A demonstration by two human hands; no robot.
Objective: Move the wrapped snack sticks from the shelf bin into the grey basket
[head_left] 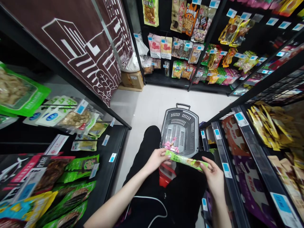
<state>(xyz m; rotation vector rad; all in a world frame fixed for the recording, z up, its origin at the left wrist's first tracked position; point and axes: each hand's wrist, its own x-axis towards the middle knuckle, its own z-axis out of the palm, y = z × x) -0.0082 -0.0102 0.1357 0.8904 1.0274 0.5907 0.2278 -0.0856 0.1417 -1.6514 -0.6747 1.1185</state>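
Observation:
A long, thin green snack packet (pixel 184 159) is stretched between my two hands, above my lap. My left hand (pixel 158 159) pinches its left end, and my right hand (pixel 212 171) grips the right end with thumb and fingers. Just beyond the packet, a grey plastic shopping basket (pixel 196 126) stands on the floor. Inside it, near the close side, lie pink packets (pixel 171 145). Something red (pixel 166 175) shows between my knees under the packet; its kind I cannot make out.
Shelves with bagged snacks (pixel 76 117) stand close on the left. To the right are shelves with yellow packets (pixel 268 123) and price tags (pixel 226 170). Hanging bags (pixel 166 47) fill the back rack. A cardboard box (pixel 132 80) sits by the brown printed panel (pixel 83 41).

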